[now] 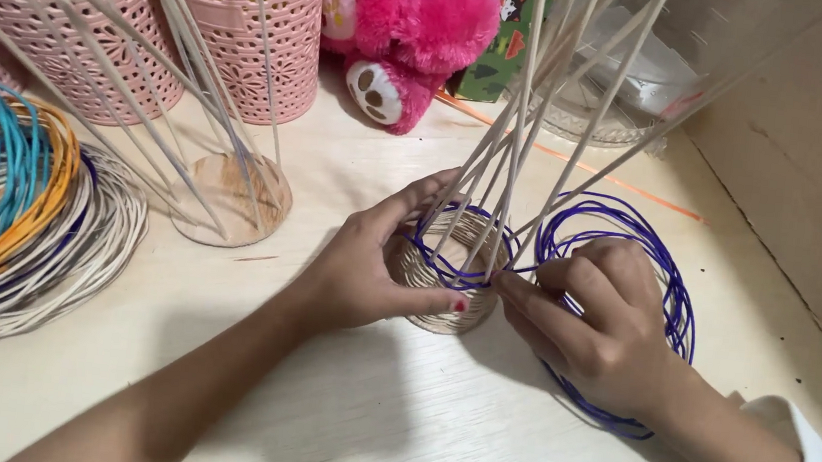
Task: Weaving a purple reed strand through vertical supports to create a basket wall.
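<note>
view from above of two bare hands at a small, round, half-woven basket of pale cane (447, 275), which stands on the light wooden counter (313, 413) at centre. the left hand (367, 272) cups the basket's left wall, thumb laid along the near rim and fingers curled round the far side, so it is grasping the basket. the right hand (593, 324), just right of the basket, is pinched closed on a thin purple cane strand (487, 281) at the basket's near right rim; a few rows of that strand already ring the top of the weave. behind and beneath the right hand lies a loose coil of the same purple cane (668, 276), flat on the counter and touching the basket's right side. pale upright cane stakes (523, 111) rise from the basket and fan outward toward the top edge. to the left, well apart, stands a round wooden base with its own pale stakes (233, 199). at the far left edge lies a stack of coiled cane in blue, orange and off-white (20, 224). far left stand two pink perforated plastic baskets (249, 35); beside them, far centre, sits a bright pink plush toy (410, 30). a clear plastic container (626, 81) stands far right.
</note>
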